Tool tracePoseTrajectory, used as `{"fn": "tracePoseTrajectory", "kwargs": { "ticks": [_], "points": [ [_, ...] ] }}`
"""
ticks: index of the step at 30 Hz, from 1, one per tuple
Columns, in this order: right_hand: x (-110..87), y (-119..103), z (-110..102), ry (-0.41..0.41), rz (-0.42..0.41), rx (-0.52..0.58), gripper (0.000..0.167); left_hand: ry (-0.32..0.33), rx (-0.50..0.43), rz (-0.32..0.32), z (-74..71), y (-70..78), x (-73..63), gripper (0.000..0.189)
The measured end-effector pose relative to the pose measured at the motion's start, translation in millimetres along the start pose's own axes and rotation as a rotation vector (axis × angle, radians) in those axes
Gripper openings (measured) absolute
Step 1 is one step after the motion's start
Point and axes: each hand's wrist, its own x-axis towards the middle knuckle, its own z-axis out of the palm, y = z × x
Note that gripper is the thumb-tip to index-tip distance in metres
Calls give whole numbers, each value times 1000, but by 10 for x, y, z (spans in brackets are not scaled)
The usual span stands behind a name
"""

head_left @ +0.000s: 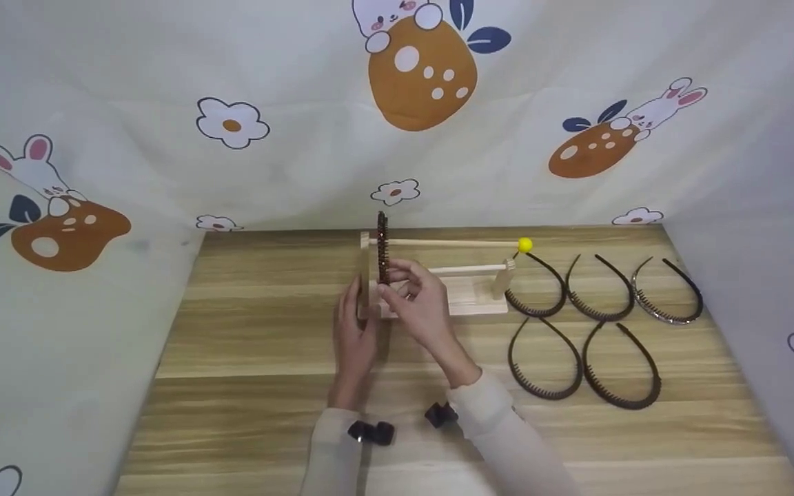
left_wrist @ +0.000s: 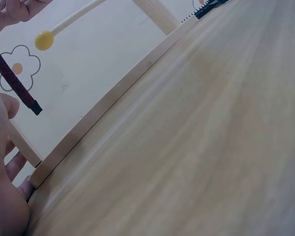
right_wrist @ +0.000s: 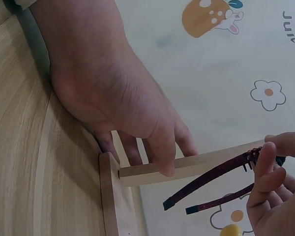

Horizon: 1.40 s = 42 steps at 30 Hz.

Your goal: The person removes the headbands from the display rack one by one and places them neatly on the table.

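A wooden headband stand has a long upper rod with a yellow ball on its right end. My left hand grips the stand's left upright near the base, thumb on one side and fingers on the other. In my right hand, thumb and fingers pinch a dark red, beaded, toothed headband. The headband stands edge-on beside the upright and overlaps the upper rod in the head view. Its two dark-tipped ends point away from the right hand in the right wrist view.
Several dark toothed headbands lie on the wooden table right of the stand, including a plain one and one with a sparkling band. A shorter, lower rod runs to a short post. Printed cloth surrounds the table.
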Motion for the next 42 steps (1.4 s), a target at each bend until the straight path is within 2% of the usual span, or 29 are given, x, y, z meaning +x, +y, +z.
{"fn": "tracePoseTrajectory", "kwargs": {
  "ticks": [5, 10, 13, 19, 22, 26, 31, 38, 42],
  "points": [
    [7, 33, -5, -5, -42, 30, 35, 13, -72, 36, 33, -83, 1, 59],
    [2, 15, -23, 7, -56, 46, 33, 24, -64, 55, 77, -261, 19, 60],
    [-3, 7, -39, 17, -63, 48, 32, 18, -59, 57, 75, -289, 18, 60],
    [-6, 7, -53, 31, -70, 49, 32, 5, -67, 47, 26, -110, -7, 59],
    [-11, -3, -56, 37, -70, 62, 31, -1, -71, 22, 8, -29, -13, 58],
    [-23, -27, -75, 40, -79, 75, 33, 8, -76, 22, 16, -27, -16, 59],
    [-28, -56, -116, 53, -101, 93, 32, 26, -47, 61, 21, -51, -6, 61],
    [-44, -97, -141, 76, -117, 120, 33, -4, -66, 19, 3, -18, 6, 62],
    [-62, -132, -151, 86, -125, 133, 33, 5, -63, 15, 9, -23, 3, 62]
  ]
}}
